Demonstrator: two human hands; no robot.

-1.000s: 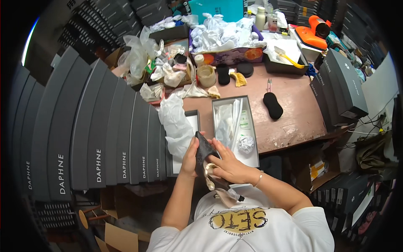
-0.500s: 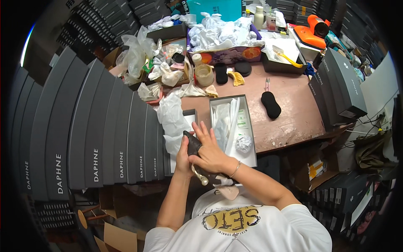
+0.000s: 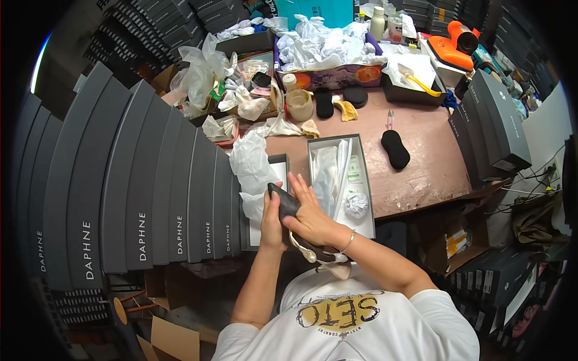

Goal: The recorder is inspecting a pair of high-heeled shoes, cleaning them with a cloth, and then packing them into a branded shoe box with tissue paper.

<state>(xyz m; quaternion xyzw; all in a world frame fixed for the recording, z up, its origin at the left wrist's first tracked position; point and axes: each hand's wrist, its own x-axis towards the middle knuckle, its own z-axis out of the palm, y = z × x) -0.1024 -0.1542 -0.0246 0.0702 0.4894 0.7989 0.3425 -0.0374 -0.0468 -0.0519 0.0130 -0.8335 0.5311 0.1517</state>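
Observation:
A dark, pointed shoe [image 3: 285, 202] is held in front of me, over the near edge of the table. My left hand [image 3: 273, 227] is closed round its left side, thumb up along it. From the right, my right hand [image 3: 310, 218] grips the shoe with the thumb bent over it; its other fingers stretch out along the far side. Below my right palm hang a strap with a pearl-like bead [image 3: 310, 256] and a pale beige part [image 3: 341, 271], partly hidden by the wrist. Just beyond my hands sits an open shoebox [image 3: 365, 174] with white paper inside.
Upright grey shoeboxes [image 3: 150, 180] line the left. Left of the open box lies white tissue [image 3: 251, 159] over another box. A black pad [image 3: 395, 150] and small pink-handled snips [image 3: 391, 120] lie on the table [image 3: 430, 162]. Behind are a jar [image 3: 299, 105] and a purple carton [image 3: 331, 79].
The whole picture has shifted slightly rightward. The shoe has turned a little in my hands, and the beige part below shows at a different angle, more tucked behind my right wrist.

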